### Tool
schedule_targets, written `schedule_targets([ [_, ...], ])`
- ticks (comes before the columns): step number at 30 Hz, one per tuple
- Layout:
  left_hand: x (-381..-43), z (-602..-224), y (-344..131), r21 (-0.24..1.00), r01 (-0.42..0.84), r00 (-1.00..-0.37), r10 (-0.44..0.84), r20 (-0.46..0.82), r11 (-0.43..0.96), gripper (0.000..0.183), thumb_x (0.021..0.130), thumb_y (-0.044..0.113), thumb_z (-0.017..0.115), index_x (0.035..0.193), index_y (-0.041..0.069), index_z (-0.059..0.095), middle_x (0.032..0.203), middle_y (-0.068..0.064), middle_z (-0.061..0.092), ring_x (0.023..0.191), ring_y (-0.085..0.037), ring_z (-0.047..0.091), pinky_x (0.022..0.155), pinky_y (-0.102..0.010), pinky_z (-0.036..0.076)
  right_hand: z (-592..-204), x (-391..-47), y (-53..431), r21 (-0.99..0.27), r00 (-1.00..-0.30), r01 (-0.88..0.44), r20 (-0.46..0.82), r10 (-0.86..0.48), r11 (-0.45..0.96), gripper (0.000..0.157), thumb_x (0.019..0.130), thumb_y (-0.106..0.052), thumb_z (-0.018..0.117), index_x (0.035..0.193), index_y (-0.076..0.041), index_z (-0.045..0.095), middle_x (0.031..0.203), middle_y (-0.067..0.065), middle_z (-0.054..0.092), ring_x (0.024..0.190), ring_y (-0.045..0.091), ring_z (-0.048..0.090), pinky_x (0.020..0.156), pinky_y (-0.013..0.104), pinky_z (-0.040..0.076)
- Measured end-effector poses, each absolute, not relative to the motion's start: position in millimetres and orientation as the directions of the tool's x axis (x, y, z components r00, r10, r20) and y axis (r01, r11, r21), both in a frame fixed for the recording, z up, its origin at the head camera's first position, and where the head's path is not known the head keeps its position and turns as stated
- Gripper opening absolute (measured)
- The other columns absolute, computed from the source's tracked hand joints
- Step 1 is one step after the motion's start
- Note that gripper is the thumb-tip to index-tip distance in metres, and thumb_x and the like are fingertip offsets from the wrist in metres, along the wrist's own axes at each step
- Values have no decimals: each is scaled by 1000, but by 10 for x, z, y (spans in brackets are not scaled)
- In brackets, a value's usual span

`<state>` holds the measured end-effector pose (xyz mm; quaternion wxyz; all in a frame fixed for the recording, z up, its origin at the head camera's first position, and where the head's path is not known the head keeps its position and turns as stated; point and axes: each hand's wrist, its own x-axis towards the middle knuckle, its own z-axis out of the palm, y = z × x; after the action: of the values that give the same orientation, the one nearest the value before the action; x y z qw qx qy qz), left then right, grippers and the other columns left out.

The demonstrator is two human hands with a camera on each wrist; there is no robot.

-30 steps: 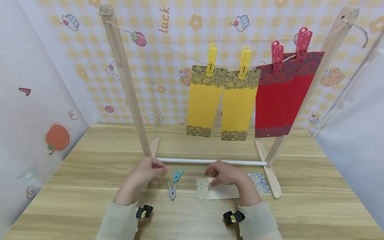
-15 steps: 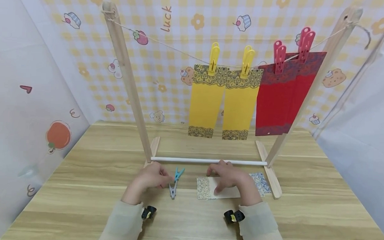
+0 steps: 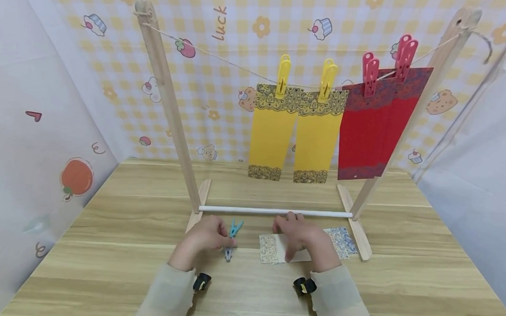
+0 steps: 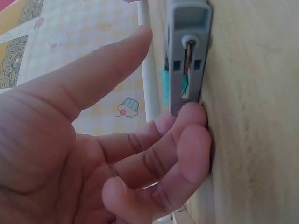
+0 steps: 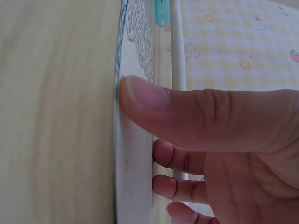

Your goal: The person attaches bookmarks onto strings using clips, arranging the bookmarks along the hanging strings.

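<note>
My left hand is low over the table at the grey clothespin, which lies just in front of a light blue clothespin. In the left wrist view, the bent fingers touch one end of the grey clothespin, while the thumb stands apart from it. My right hand spans a white card with a patterned end, lying flat. Seen from the right wrist, the thumb rests on the card near one edge and the fingertips are at the opposite edge.
A wooden stand with a white crossbar carries a string. Two yellow cards hang from yellow clothespins, and red cards from pink ones. A blue-patterned card lies at the right.
My left hand has moved right and toward me, from the stand's left post to the grey clothespin. My right thumb has slid toward the card's near edge.
</note>
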<state>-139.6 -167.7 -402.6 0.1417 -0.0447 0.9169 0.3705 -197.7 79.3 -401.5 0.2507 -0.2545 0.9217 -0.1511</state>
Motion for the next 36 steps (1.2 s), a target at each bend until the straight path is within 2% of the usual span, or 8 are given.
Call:
schedule_targets([
  [9,-1388,-4010,-1644,609,-178,-959,3,-284,773,31,73,18,87,77,8,58,70,-2,58,64,-16,51,56,-26,38,-4015,-1979,790,-394,-744,-396,-392,-541,829,62,61,-3,93,99,-19,47,103,6,41,97,25,36,76,38,42],
  [22,-1388,-4001,-1689,636,-140,-961,52,-273,759,21,78,13,82,76,7,62,74,-3,61,67,-17,53,58,-26,40,-3997,-1996,778,-387,-741,-426,-370,-560,818,61,62,-6,92,102,-17,48,102,3,49,102,26,41,83,44,45],
  [26,-1399,-3992,-1716,643,-125,-961,69,-268,756,17,79,13,80,84,5,67,79,-4,64,72,-17,56,62,-28,45,-3994,-2004,799,-391,-743,-426,-362,-562,816,59,63,-8,92,104,-19,52,105,2,52,103,26,44,84,46,47],
  [30,-1422,-3981,-1746,647,-122,-960,77,-271,753,24,78,13,80,96,1,68,87,-6,66,78,-19,59,67,-30,49,-3989,-2021,824,-410,-737,-427,-359,-573,806,54,65,-8,90,104,-19,54,105,2,53,103,25,45,83,45,48],
  [36,-1429,-3980,-1769,658,-159,-952,64,-300,736,29,78,11,79,102,-3,70,84,-6,66,73,-18,59,67,-31,50,-3979,-2041,854,-459,-724,-419,-352,-594,783,45,69,-5,86,99,-17,54,100,-1,54,99,21,45,83,42,46],
])
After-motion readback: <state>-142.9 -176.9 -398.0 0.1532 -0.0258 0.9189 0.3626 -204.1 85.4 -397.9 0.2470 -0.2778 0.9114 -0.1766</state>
